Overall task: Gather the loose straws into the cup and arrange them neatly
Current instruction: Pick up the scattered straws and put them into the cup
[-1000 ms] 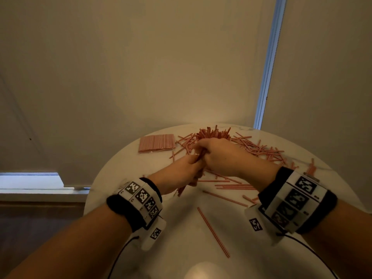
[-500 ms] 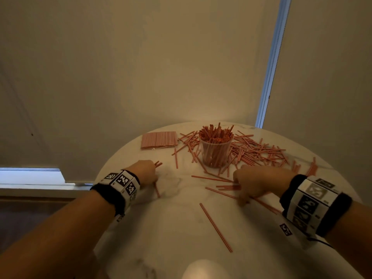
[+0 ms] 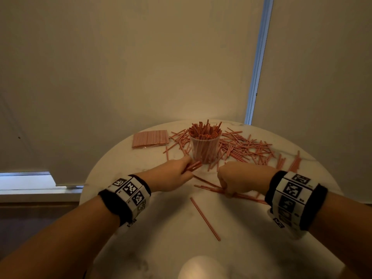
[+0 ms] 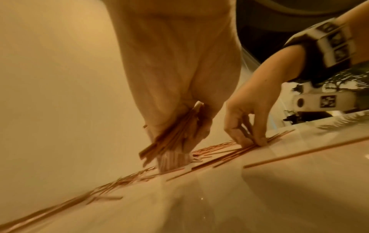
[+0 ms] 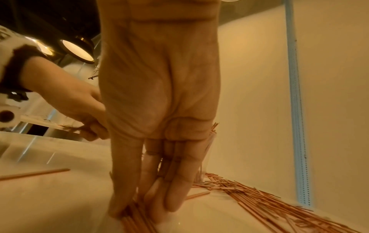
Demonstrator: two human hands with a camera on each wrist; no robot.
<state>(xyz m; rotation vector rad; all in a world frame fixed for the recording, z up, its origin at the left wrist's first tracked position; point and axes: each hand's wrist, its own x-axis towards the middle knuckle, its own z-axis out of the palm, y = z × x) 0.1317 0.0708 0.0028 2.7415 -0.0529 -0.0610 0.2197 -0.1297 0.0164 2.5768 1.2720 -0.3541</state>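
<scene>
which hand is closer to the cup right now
Left. The left hand holds a bunch of straws right at the base of the cup; the right hand gathers straws nearer the person.

The right hand (image 3: 235,178) hides its own fingertips and part of the straws (image 3: 213,189) beneath. The table (image 3: 161,248) is cut off at six o'clock.
</scene>
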